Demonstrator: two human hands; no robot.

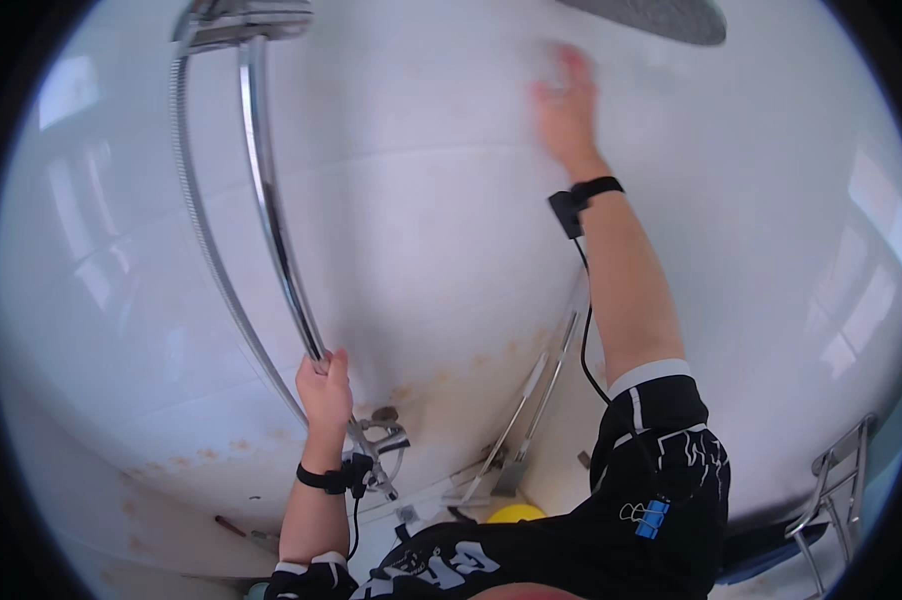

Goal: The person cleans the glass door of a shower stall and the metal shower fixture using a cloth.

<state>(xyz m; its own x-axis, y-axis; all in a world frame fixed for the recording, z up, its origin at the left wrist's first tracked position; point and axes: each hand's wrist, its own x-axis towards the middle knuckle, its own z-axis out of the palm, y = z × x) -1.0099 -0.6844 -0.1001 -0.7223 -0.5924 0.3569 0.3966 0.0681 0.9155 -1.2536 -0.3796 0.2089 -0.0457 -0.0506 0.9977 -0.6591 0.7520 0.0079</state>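
Note:
My left hand is wrapped round a chrome shower pole, low on its length. A ribbed metal shower hose hangs just left of the pole, and a chrome tap fitting sits below the hand. At the upper right my right hand is raised in front of the white wall. Motion smears its fingers. Something pale may be between them, but I cannot make it out.
A metal bracket tops the pole. A grey rounded disc juts in at the top. Long-handled tools lean in the corner near a yellow round thing. A metal-framed chair stands lower right. Brownish stains mark the lower wall.

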